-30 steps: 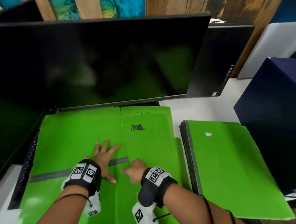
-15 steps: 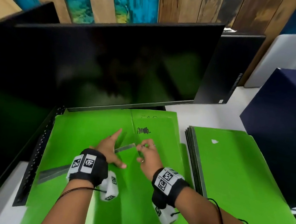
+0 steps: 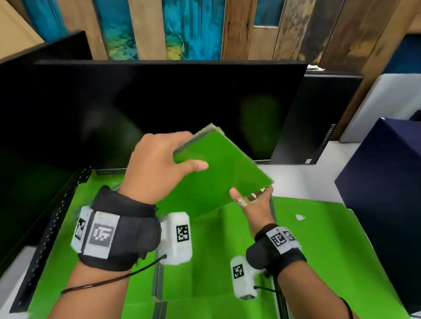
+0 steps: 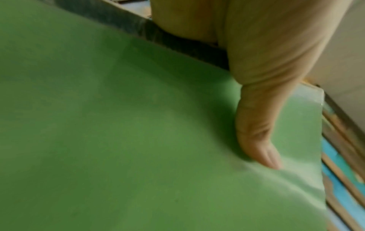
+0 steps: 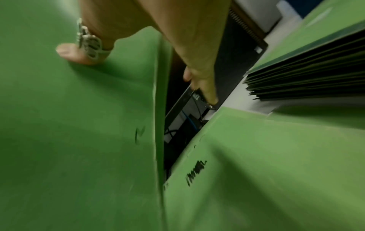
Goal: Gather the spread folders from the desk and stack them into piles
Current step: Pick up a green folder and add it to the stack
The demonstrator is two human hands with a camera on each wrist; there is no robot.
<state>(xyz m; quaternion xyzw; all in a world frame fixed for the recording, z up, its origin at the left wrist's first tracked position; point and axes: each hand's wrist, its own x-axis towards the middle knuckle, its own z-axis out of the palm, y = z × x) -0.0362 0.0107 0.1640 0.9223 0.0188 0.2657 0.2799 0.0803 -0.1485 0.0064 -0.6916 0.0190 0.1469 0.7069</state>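
Note:
A green folder is lifted off the desk, tilted up toward the monitor. My left hand grips its left spine edge, thumb on the green cover. My right hand pinches its lower right edge, ringed thumb on top of the folder and fingers behind. More green folders lie spread on the desk beneath; one carries black scribbles. A stack of green folders sits to the right, its layered edges seen from the right wrist.
A large black monitor stands right behind the folders, a second dark screen to its right. A dark blue box borders the stack on the right. A black perforated strip runs along the left. White desk shows behind.
Both hands were low on the spread folders, working at a grey spine. They have since taken hold of one folder and raised it, tilted, above the desk.

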